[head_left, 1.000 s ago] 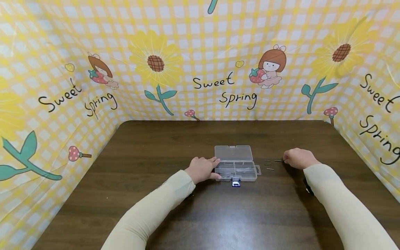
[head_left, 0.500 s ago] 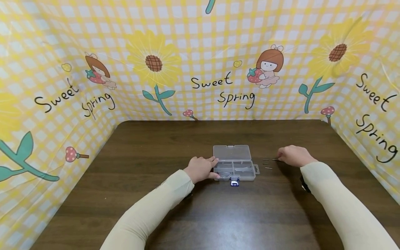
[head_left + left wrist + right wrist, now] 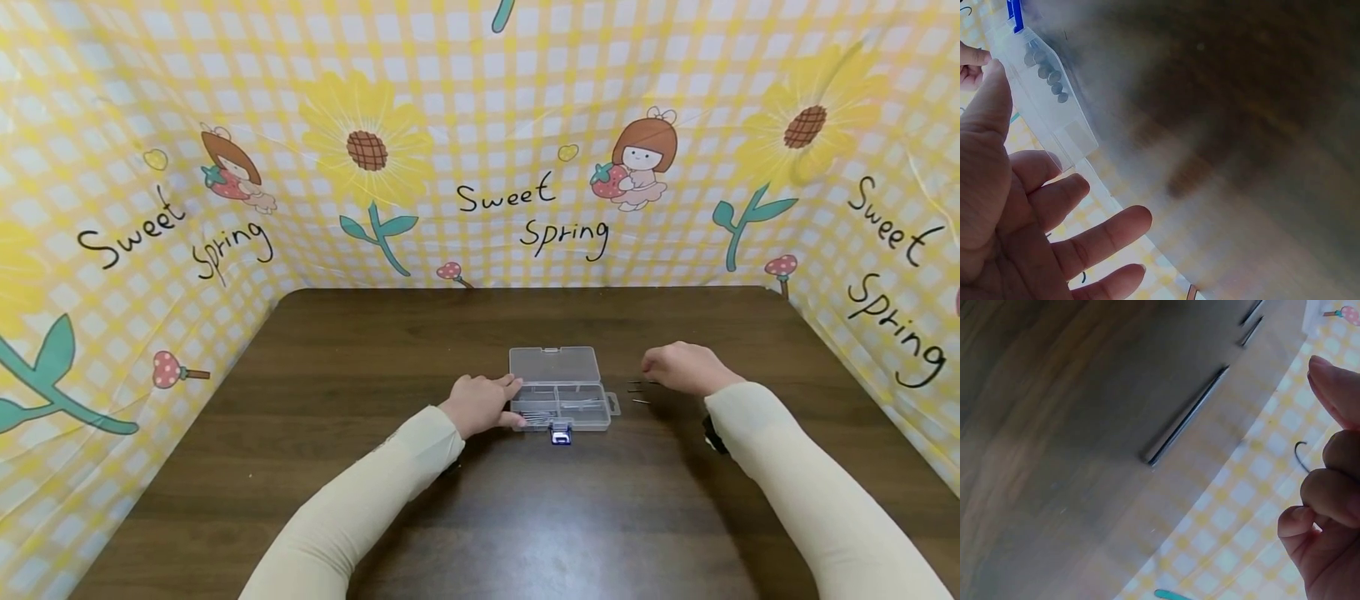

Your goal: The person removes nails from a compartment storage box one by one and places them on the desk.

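A clear plastic compartment box [image 3: 583, 422] with a blue latch [image 3: 560, 434] stands on the table, its lid [image 3: 553, 365] folded back. Several nails [image 3: 538, 416] lie in its front left compartment; their round heads show through the wall in the left wrist view. My left hand [image 3: 476, 405] touches the box's left end with thumb and index finger, the other fingers spread. Right of the box, my right hand [image 3: 684, 367] hovers with bent fingers over loose nails [image 3: 641, 402]. Below it lies a longer nail [image 3: 1188, 415]; I see nothing between thumb and fingers.
The dark wooden table [image 3: 360, 350] is bordered by a yellow checked cloth [image 3: 420, 50] at the back and sides. A hang tab [image 3: 614, 404] sticks out from the box's right end. More thin metal pieces [image 3: 581, 404] lie in its right half.
My right hand has moved left toward the box and lifted slightly off the longer nail, which lies on the table. My left hand stays at the box.
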`<state>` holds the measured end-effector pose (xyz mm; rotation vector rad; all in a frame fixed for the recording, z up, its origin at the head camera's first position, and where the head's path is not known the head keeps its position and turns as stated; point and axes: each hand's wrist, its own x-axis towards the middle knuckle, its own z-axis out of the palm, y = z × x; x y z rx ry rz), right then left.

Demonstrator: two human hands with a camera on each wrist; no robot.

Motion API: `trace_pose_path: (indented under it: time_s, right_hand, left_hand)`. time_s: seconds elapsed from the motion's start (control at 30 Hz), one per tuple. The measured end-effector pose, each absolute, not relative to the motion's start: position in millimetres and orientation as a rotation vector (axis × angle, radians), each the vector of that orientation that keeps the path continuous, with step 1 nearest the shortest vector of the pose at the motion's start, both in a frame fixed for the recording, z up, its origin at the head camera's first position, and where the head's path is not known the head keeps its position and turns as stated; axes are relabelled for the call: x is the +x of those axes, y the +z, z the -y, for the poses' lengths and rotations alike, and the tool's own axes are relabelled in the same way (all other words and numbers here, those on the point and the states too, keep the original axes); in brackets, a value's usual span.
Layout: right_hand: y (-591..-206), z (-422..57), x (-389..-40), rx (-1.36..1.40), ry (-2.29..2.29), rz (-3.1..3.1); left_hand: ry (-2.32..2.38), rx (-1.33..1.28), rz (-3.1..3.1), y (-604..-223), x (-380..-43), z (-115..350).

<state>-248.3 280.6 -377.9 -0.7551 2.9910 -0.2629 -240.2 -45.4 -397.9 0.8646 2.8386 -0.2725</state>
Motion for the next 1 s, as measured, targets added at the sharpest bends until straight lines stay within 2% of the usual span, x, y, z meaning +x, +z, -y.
trace_pose_path:
  time_s: [0.33, 1.0]
  right_hand:
    - [-376, -250, -253, -0.91, -0.29, -2.976]
    - [-376, -201, -259, -0.894, -0.2, -2.856]
  left_hand:
    - [-0.273, 0.888, -2.847, -398, -242, 47]
    - [-0.278, 0.887, -2.847, -395, -239, 46]
